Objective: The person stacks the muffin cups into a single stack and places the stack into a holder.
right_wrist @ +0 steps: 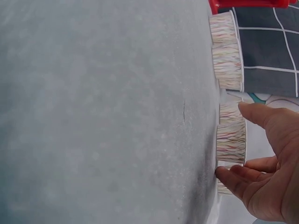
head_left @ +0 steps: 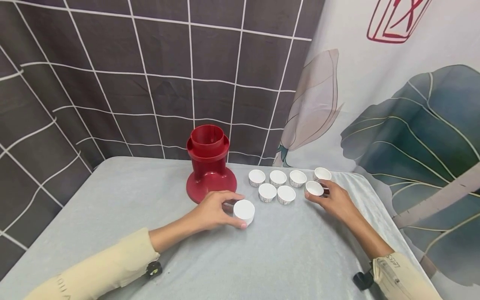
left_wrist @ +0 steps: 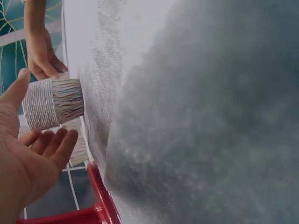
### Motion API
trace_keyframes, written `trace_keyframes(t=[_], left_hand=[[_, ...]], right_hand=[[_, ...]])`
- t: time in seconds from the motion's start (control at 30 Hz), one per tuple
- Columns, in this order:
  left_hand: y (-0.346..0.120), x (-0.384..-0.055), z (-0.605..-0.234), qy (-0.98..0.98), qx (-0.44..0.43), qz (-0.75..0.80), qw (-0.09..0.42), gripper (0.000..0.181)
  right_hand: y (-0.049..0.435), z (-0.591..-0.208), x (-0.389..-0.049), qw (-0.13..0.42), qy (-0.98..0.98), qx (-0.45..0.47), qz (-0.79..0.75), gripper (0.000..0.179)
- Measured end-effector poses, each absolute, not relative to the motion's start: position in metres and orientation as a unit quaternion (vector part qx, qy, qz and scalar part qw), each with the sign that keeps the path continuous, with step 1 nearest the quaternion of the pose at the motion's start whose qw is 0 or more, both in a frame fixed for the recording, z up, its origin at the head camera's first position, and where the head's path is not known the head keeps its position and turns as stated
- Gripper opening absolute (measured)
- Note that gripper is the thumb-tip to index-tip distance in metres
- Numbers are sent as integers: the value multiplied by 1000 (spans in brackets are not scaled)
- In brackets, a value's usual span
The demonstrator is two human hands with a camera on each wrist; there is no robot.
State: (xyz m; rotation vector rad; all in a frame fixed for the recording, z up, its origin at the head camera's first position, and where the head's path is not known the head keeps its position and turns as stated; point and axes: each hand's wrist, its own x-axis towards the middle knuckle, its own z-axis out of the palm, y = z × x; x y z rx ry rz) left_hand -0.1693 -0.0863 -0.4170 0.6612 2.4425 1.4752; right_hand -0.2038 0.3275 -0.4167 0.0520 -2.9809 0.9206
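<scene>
My left hand (head_left: 215,212) holds a stack of nested white paper baking cups (head_left: 243,211) near the middle of the table, thumb on one side and fingers on the other. Its closely layered rims and the streaked wall of the lowest cup (left_wrist: 68,99) show in the left wrist view. On the right, my right hand (head_left: 335,201) grips a single baking cup (head_left: 314,188) at the right end of the front row. Thumb and fingers lie on opposite sides of that cup (right_wrist: 231,142), which stands upright at the tabletop.
Several more baking cups (head_left: 277,178) stand in two short rows at the back of the cloth-covered table (head_left: 262,258). Left of them is a dark red stand (head_left: 211,183) with a round base and an open cylinder on top. Patterned curtains (head_left: 165,62) hang behind.
</scene>
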Motion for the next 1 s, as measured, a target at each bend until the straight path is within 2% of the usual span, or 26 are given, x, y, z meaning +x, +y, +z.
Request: trace_keyframes(t=[0.33,0.57,0.8,1.0], left_hand=[[-83,-176,-415,819,205,520,133,65],[-79,-179,-414,804,190,543,152,59],[-78,-181,-414,819,184,524,147,59],[-77,-182,-413,823,188,517,139,58]], right_hand=[[325,-418,-206,25,-952,21,305,79],[325,-420,-206,26,-949,13,313,76],[326,-419,-203,36,-948,9,316,79],[326,-413,-201,69,-940,21,335,72]])
